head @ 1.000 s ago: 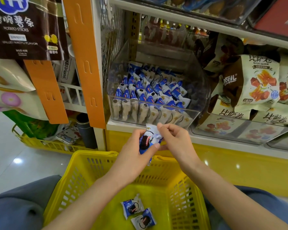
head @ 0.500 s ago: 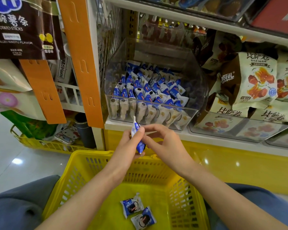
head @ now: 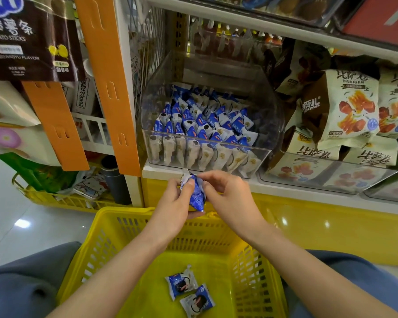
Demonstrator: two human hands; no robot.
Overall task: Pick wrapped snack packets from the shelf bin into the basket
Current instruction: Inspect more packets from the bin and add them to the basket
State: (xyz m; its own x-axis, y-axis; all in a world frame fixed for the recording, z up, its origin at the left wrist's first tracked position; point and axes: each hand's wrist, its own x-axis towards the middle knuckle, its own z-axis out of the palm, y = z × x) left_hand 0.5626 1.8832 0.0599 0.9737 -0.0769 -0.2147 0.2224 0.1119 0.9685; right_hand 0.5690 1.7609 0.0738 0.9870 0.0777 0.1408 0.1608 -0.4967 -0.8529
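Observation:
A clear plastic shelf bin (head: 269, 125) holds several rows of blue-and-white wrapped snack packets (head: 202, 125). Just below its front edge, my left hand (head: 175, 203) and my right hand (head: 230, 198) both pinch one blue-and-white snack packet (head: 196, 195), held upright above the far rim of the yellow basket (head: 124, 226). Two more snack packets (head: 188, 290) lie on the basket floor near the front.
Brown-and-cream snack bags (head: 344, 106) fill the bin to the right. An orange upright (head: 106, 83) and hanging potato stick bags (head: 28, 37) stand at the left. A second yellow basket (head: 55, 198) with a dark bottle (head: 115, 180) sits on the floor behind.
The packet between my hands has turned from edge-on to showing its blue face, and both hands have shifted slightly while staying over the basket's far rim.

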